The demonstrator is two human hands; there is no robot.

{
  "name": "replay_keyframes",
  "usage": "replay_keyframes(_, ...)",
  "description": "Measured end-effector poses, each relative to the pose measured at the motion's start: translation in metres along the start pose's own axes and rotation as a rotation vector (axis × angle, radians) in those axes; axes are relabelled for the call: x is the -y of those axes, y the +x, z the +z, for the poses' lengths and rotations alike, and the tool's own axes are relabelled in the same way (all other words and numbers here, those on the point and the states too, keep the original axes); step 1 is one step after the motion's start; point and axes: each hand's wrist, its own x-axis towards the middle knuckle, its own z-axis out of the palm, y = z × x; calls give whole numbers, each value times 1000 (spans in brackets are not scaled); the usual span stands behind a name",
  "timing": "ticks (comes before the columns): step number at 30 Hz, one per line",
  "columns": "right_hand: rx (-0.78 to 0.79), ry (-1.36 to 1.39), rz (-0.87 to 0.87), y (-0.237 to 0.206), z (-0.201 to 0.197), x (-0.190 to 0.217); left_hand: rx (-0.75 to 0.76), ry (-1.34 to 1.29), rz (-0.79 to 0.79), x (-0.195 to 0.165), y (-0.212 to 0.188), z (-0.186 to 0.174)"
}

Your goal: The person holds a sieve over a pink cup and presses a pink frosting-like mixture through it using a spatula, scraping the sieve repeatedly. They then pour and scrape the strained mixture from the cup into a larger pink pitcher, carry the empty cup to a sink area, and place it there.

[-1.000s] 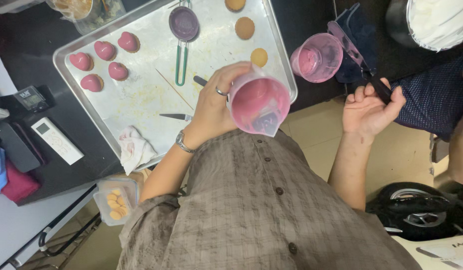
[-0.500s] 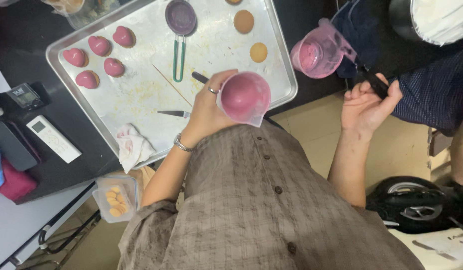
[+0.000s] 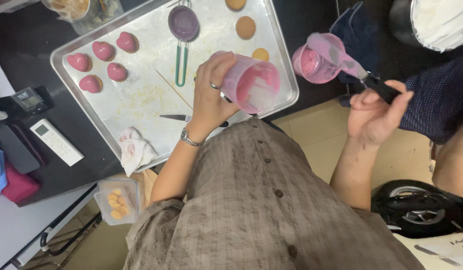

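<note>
My left hand (image 3: 211, 95), with a ring and a wristwatch, grips a clear plastic cup (image 3: 254, 85) smeared inside with pink icing; the cup is tilted on its side over the near right corner of a metal baking tray (image 3: 141, 100). My right hand (image 3: 376, 115) holds the black handle of a spatula (image 3: 336, 52). Its pink-coated blade lies across the top of a second pink-filled cup (image 3: 309, 65), just right of the tray. Several pink heart-shaped iced cookies (image 3: 102, 50) sit at the tray's far left, and plain round cookies (image 3: 245, 27) at its far right.
On the tray lie a small purple sieve (image 3: 183, 24), a thin wooden skewer (image 3: 174, 90), a knife (image 3: 174, 118) and a crumpled stained tissue (image 3: 134, 150). A tub of small cookies (image 3: 116, 200), a remote (image 3: 56, 142), a white bowl (image 3: 441, 20) and a black helmet (image 3: 421, 207) surround it.
My left hand has tipped the cup further onto its side and carried it over the tray corner. My right hand has raised the spatula so its blade reaches the second cup.
</note>
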Motion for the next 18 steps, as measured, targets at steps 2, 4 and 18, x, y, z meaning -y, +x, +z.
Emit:
replay_keyframes(2,89,-58,-73,-7,19,13,9,174,78,-1,4,-9)
replay_keyframes(4,160,-171,-155,-14,42,27,6,200,113,-3,7,-18)
replay_keyframes(18,456,-818,-314,-20,156,-23,19,365,151,-28,7,-26)
